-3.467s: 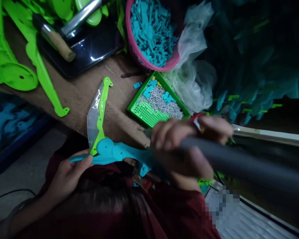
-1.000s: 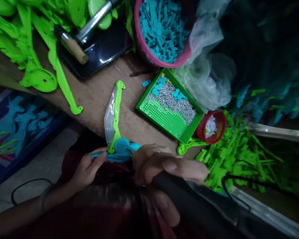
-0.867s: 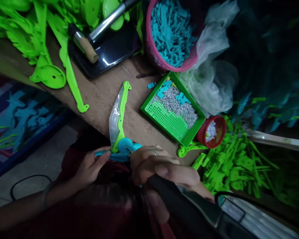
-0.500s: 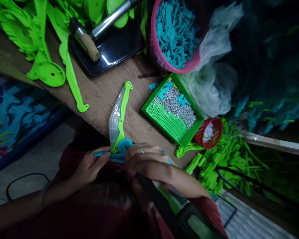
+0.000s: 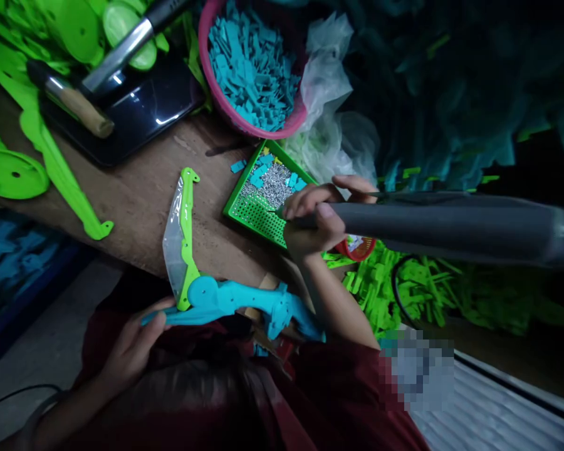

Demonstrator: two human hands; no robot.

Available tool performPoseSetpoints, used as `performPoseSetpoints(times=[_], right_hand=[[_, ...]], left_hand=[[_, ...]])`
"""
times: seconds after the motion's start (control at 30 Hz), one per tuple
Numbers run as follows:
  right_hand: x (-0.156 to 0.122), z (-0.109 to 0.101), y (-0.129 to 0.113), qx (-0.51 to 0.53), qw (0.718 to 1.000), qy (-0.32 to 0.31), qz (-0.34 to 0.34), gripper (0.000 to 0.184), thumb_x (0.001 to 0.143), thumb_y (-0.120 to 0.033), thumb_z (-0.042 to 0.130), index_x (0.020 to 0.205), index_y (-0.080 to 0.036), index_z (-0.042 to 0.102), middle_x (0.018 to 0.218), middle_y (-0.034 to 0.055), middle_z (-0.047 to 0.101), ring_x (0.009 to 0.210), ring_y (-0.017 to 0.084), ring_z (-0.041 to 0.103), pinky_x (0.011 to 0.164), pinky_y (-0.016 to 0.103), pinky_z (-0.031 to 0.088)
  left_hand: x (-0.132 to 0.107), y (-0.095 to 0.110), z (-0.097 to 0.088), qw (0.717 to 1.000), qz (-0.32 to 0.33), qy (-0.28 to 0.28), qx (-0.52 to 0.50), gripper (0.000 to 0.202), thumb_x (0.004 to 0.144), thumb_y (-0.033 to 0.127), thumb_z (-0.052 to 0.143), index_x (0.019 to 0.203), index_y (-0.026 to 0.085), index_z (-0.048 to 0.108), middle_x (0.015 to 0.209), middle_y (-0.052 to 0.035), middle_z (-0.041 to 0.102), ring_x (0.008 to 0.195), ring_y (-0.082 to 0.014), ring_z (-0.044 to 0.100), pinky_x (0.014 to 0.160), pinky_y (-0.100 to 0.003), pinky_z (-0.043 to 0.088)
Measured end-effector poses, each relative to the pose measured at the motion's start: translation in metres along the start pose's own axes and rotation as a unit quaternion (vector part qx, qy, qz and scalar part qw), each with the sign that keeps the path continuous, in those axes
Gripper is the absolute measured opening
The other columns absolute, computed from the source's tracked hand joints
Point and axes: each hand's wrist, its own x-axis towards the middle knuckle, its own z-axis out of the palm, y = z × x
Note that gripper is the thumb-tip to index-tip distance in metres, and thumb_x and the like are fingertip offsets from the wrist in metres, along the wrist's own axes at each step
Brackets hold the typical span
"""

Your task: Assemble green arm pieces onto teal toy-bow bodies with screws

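Note:
My left hand (image 5: 131,341) is closed on the tail end of a blue plastic piece (image 5: 235,304) at the table's near edge. A green plastic arm with a clear blade-like flap (image 5: 181,232) is joined to its round hub and lies on the wooden table (image 5: 141,188). My right hand (image 5: 317,216) is wrapped round a long dark grey power tool (image 5: 442,225) and holds its tip over the green tray (image 5: 258,213), which contains small silver screws and a few blue bits.
A pink basket of blue plastic bits (image 5: 251,62) stands behind the tray, next to a crumpled clear bag (image 5: 329,131). A hammer (image 5: 103,62) lies on a black tray (image 5: 136,113). Green plastic parts (image 5: 37,150) are at left, green scraps (image 5: 432,288) and a small red basket (image 5: 360,244) at right.
My right hand has lifted the tool off the blue piece's hub and moved it away to the green tray of screws. My left hand keeps holding the blue piece.

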Motion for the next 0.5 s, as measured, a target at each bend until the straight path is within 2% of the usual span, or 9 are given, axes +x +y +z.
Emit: performPoseSetpoints(times=[0.07, 0.13, 0.23, 0.37, 0.43, 0.5], right_hand=[[0.001, -0.002, 0.018, -0.027, 0.999, 0.018, 0.022, 0.023, 0.08, -0.039, 0.054, 0.099, -0.031, 0.045, 0.048, -0.0122, 0.035, 0.032, 0.01, 0.036, 0.033, 0.022, 0.032], [-0.003, -0.004, 0.024, -0.036, 0.999, 0.021, 0.028, 0.025, 0.079, -0.042, 0.054, 0.099, -0.03, 0.043, 0.047, -0.0127, 0.035, 0.032, 0.01, 0.036, 0.033, 0.023, 0.032], [-0.007, -0.006, 0.023, -0.027, 0.999, 0.01, 0.042, 0.026, 0.08, -0.043, 0.056, 0.097, -0.03, 0.042, 0.048, -0.013, 0.037, 0.033, 0.01, 0.038, 0.034, 0.023, 0.033], [-0.008, -0.008, 0.021, -0.031, 0.997, 0.002, 0.07, 0.029, 0.081, -0.05, 0.058, 0.095, -0.031, 0.04, 0.048, -0.0131, 0.036, 0.035, 0.01, 0.038, 0.035, 0.023, 0.035], [-0.009, -0.008, 0.023, -0.041, 0.996, 0.003, 0.08, 0.032, 0.08, -0.053, 0.059, 0.095, -0.031, 0.04, 0.048, -0.0132, 0.036, 0.036, 0.01, 0.038, 0.036, 0.023, 0.035], [-0.009, -0.008, 0.025, -0.027, 0.997, 0.004, 0.074, 0.031, 0.08, -0.049, 0.06, 0.096, -0.031, 0.041, 0.048, -0.013, 0.037, 0.036, 0.01, 0.037, 0.036, 0.023, 0.034]], left_hand=[[-0.003, 0.005, 0.004, 1.0, -0.006, 0.016, -0.001, 0.066, 0.077, 0.074, 0.063, 0.109, 0.017, 0.074, 0.115, -0.0106, 0.074, 0.116, -0.0328, 0.065, 0.1, -0.04, 0.054], [-0.005, 0.011, 0.006, 0.999, 0.003, 0.029, 0.021, 0.066, 0.074, 0.076, 0.064, 0.103, 0.018, 0.076, 0.109, -0.0105, 0.075, 0.119, -0.0339, 0.063, 0.104, -0.041, 0.051], [-0.005, 0.015, 0.006, 0.998, -0.003, 0.041, 0.045, 0.067, 0.072, 0.078, 0.065, 0.101, 0.019, 0.077, 0.104, -0.0109, 0.076, 0.121, -0.0354, 0.062, 0.105, -0.043, 0.05], [-0.006, 0.014, 0.005, 0.998, -0.028, 0.045, 0.029, 0.067, 0.072, 0.076, 0.066, 0.105, 0.019, 0.076, 0.104, -0.0105, 0.076, 0.12, -0.0354, 0.062, 0.105, -0.043, 0.05], [-0.006, 0.01, 0.005, 0.999, -0.028, 0.034, 0.01, 0.066, 0.073, 0.076, 0.066, 0.106, 0.019, 0.076, 0.106, -0.0106, 0.076, 0.119, -0.0356, 0.063, 0.104, -0.043, 0.051], [-0.004, 0.006, 0.002, 1.0, -0.02, 0.019, -0.005, 0.066, 0.075, 0.075, 0.063, 0.108, 0.019, 0.075, 0.109, -0.0109, 0.075, 0.118, -0.036, 0.063, 0.102, -0.044, 0.052]])
